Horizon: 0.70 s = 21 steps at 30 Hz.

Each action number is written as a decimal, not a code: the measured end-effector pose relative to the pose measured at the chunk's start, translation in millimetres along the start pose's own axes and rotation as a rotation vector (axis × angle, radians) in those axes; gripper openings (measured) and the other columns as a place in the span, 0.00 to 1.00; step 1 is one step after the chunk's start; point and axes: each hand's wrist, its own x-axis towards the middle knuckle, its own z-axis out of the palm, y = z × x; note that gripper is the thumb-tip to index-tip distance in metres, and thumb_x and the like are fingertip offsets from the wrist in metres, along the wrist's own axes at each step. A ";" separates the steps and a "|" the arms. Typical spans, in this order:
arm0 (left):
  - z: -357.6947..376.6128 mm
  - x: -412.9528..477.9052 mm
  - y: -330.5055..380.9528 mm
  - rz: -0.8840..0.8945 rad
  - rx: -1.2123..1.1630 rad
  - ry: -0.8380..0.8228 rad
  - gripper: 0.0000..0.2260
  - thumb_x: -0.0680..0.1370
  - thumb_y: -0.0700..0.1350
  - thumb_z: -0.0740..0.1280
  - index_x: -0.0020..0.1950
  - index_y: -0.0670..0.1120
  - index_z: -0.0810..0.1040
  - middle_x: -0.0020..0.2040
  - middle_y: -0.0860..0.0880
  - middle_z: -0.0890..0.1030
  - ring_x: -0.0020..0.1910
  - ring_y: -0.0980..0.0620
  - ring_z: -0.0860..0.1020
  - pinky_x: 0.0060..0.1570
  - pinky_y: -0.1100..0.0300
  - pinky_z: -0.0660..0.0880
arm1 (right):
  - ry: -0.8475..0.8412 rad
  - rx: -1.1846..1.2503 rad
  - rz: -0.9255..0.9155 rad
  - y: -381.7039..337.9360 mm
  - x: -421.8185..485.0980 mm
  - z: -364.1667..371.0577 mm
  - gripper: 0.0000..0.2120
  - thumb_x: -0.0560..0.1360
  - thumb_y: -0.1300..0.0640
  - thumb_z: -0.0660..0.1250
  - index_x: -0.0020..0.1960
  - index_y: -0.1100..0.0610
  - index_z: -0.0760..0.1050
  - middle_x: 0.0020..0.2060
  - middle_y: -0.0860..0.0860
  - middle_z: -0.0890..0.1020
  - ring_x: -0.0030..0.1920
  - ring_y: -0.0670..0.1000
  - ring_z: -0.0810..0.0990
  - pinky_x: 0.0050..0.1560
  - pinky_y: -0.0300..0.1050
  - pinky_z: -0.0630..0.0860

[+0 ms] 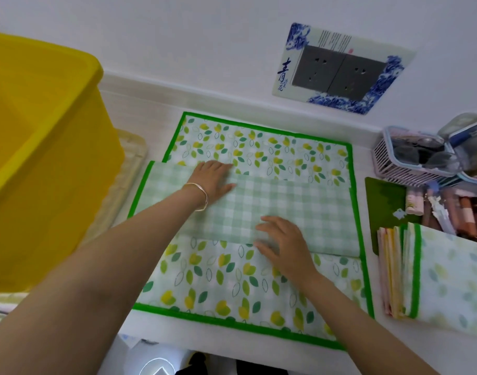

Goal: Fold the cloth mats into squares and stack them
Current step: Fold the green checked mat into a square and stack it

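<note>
Worktop [178,338]: white, pale, running back to a white wall.
Cloth mat [232,288]: spread flat mid-worktop; leaf print in green and yellow, bright green binding round the edge.
Checked flap [299,207]: green-and-white check underside, folded across the middle of the mat as a band, leaf print showing above and below.
Right hand [283,244]: palm down on the near edge of the flap, fingers spread and straight, gripping nothing.
Left hand [213,180]: flat on the far left of the flap, fingers straight and together, gripping nothing; thin bracelet [201,196] at the wrist.
Folded mats [448,280]: stacked at the right, just beside the spread mat, leaf print on top.
Yellow bin [42,158]: large, at the left, sitting on a clear tray [132,158].
Tubes [453,209]: lined up right of a dark green card [383,201]; labels too small to read.
White slatted basket [405,169]: far right, against the wall, holding clear lidded boxes.
Wall [178,36]: plain white.
Double socket [340,73]: grey, framed in blue-and-white floral surround.
Writing: large blue character 青 [284,69] on the surround; smaller characters below unclear.
</note>
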 end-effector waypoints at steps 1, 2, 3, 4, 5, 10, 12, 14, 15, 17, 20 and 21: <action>-0.3 4.6 1.9 -0.007 -0.002 0.008 0.25 0.79 0.58 0.56 0.74 0.50 0.60 0.72 0.48 0.65 0.72 0.47 0.60 0.71 0.52 0.55 | -0.033 -0.017 -0.043 1.5 -3.6 -0.6 0.18 0.74 0.42 0.61 0.57 0.51 0.78 0.60 0.47 0.77 0.62 0.45 0.71 0.65 0.45 0.63; -0.6 7.5 2.0 -0.016 -0.007 0.012 0.24 0.79 0.57 0.57 0.73 0.50 0.62 0.71 0.48 0.66 0.70 0.47 0.63 0.69 0.53 0.58 | -0.067 -0.047 -0.087 4.1 -6.7 -0.3 0.17 0.74 0.43 0.61 0.57 0.51 0.78 0.59 0.47 0.77 0.61 0.45 0.71 0.65 0.45 0.64; -0.4 9.0 0.4 -0.028 -0.018 0.015 0.22 0.79 0.56 0.58 0.71 0.50 0.64 0.69 0.47 0.67 0.68 0.46 0.65 0.66 0.53 0.60 | -0.094 -0.080 -0.130 6.9 -8.9 0.5 0.17 0.75 0.43 0.61 0.57 0.50 0.78 0.58 0.47 0.78 0.60 0.45 0.72 0.64 0.45 0.65; -0.4 9.5 -2.2 -0.043 -0.035 0.021 0.21 0.79 0.55 0.59 0.70 0.49 0.66 0.68 0.47 0.68 0.66 0.46 0.66 0.65 0.53 0.61 | -0.103 -0.112 -0.170 9.8 -10.4 0.9 0.17 0.75 0.44 0.60 0.58 0.50 0.78 0.58 0.47 0.78 0.59 0.46 0.73 0.64 0.44 0.66; -0.2 9.6 -5.1 -0.060 -0.053 0.033 0.19 0.79 0.54 0.59 0.69 0.49 0.68 0.66 0.46 0.69 0.64 0.46 0.68 0.63 0.53 0.63 | -0.094 -0.138 -0.204 12.2 -10.7 1.3 0.16 0.76 0.45 0.60 0.58 0.50 0.78 0.56 0.48 0.79 0.58 0.47 0.75 0.62 0.43 0.67; -1.7 5.1 -15.5 -0.129 -0.098 0.101 0.13 0.78 0.53 0.60 0.58 0.48 0.75 0.55 0.46 0.76 0.57 0.45 0.72 0.57 0.54 0.65 | 0.021 -0.273 -0.398 19.7 -1.4 -4.7 0.09 0.74 0.54 0.65 0.48 0.52 0.83 0.46 0.50 0.84 0.46 0.49 0.82 0.52 0.41 0.73; -4.5 -0.3 -19.6 -0.160 -0.114 0.110 0.11 0.78 0.53 0.61 0.55 0.48 0.76 0.52 0.47 0.77 0.53 0.46 0.74 0.55 0.54 0.66 | -0.009 -0.346 -0.446 27.8 3.4 -12.5 0.09 0.67 0.59 0.74 0.48 0.54 0.84 0.44 0.51 0.84 0.45 0.51 0.82 0.51 0.44 0.76; -6.1 -9.9 -25.0 -0.191 -0.186 0.099 0.09 0.77 0.52 0.63 0.51 0.48 0.76 0.49 0.49 0.78 0.48 0.47 0.76 0.52 0.56 0.69 | -0.042 -0.379 -0.410 39.1 7.6 -22.7 0.17 0.60 0.63 0.79 0.47 0.55 0.84 0.43 0.52 0.84 0.44 0.52 0.83 0.49 0.46 0.77; -6.0 -16.5 -27.3 -0.204 -0.246 0.082 0.08 0.77 0.52 0.64 0.50 0.49 0.76 0.48 0.49 0.78 0.45 0.48 0.76 0.49 0.57 0.71 | -0.038 -0.389 -0.369 44.8 9.4 -27.3 0.18 0.58 0.64 0.80 0.47 0.55 0.84 0.43 0.52 0.84 0.44 0.53 0.83 0.49 0.46 0.77; -2.7 -31.6 -29.6 -0.209 -0.362 0.065 0.05 0.76 0.50 0.66 0.48 0.49 0.75 0.44 0.50 0.78 0.39 0.51 0.74 0.44 0.58 0.71 | 0.011 -0.371 -0.246 55.4 11.7 -33.7 0.13 0.63 0.62 0.76 0.47 0.54 0.84 0.44 0.53 0.84 0.44 0.55 0.82 0.49 0.48 0.77; 8.0 -56.2 -27.4 -0.182 -0.519 0.109 0.05 0.75 0.47 0.68 0.49 0.51 0.74 0.40 0.51 0.76 0.35 0.53 0.72 0.42 0.58 0.72 | 0.127 -0.222 0.015 61.9 12.5 -32.6 0.08 0.73 0.59 0.69 0.50 0.54 0.83 0.50 0.54 0.83 0.50 0.58 0.80 0.54 0.53 0.74; 11.9 -64.0 -26.1 -0.171 -0.558 0.120 0.07 0.74 0.46 0.69 0.50 0.51 0.74 0.40 0.51 0.76 0.34 0.53 0.72 0.42 0.58 0.73 | 0.147 -0.191 0.082 60.5 11.6 -30.7 0.08 0.73 0.60 0.69 0.51 0.54 0.83 0.52 0.55 0.82 0.52 0.58 0.79 0.55 0.54 0.73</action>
